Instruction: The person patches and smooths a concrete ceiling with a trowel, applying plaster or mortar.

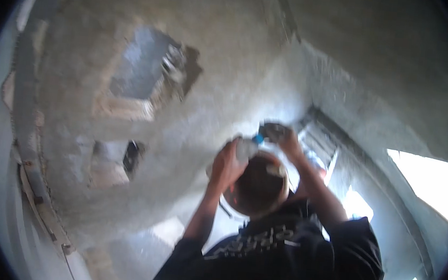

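My left hand point(225, 167) is wrapped round a clear plastic bottle point(245, 149), which is tilted with its blue cap point(258, 139) toward the right. My right hand point(289, 141) is closed on a dark, blocky thing point(274, 131) right beside the cap; blur keeps me from telling what kind it is. Both arms reach forward from the short sleeves of a black shirt point(288, 263) with pale lettering. Between the forearms, just below the bottle in this view, shows a round, dark brown shape point(260, 188) with a pale rim.
Rough grey concrete point(216, 48) surrounds me. A larger rectangular opening point(143, 63) and a smaller recess point(110, 162) lie to the left. Slatted bars point(317, 143) stand beyond my right hand. Daylight comes through a bright opening point(428, 182) at the right.
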A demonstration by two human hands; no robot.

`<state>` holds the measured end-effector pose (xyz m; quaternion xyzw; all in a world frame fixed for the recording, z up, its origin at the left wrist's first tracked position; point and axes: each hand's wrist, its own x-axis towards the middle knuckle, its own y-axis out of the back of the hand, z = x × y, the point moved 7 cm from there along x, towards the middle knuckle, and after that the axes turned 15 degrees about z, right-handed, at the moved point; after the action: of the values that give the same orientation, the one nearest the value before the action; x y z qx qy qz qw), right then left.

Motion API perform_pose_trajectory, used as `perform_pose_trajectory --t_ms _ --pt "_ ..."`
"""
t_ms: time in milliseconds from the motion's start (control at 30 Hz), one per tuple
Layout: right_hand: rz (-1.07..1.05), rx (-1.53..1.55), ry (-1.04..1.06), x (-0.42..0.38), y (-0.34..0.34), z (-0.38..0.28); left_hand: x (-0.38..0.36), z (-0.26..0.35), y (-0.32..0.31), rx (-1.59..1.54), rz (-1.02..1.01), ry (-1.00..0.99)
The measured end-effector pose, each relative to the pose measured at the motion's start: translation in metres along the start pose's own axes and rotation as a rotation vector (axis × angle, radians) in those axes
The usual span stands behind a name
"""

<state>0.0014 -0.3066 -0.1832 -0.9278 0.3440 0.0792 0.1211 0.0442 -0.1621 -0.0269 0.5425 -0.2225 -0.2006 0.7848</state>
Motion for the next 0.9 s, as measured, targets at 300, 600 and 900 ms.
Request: perform_pose_trajectory --t_ms 300,600,900 --pt "0.038 0.379 -0.324 -0.006 0.036 -0.031 0.023 0.026 -0.030 0.291 -0.173 -0.255" --pt "0.067 0.259 -0.292 -0.005 0.052 -0.018 0.035 0.039 -0.029 0.382 -0.141 -0.282" --pt "-0.016 -0.156 0.195 0.028 0.084 -0.075 0.047 0.033 -0.006 0.113 0.051 -0.137"
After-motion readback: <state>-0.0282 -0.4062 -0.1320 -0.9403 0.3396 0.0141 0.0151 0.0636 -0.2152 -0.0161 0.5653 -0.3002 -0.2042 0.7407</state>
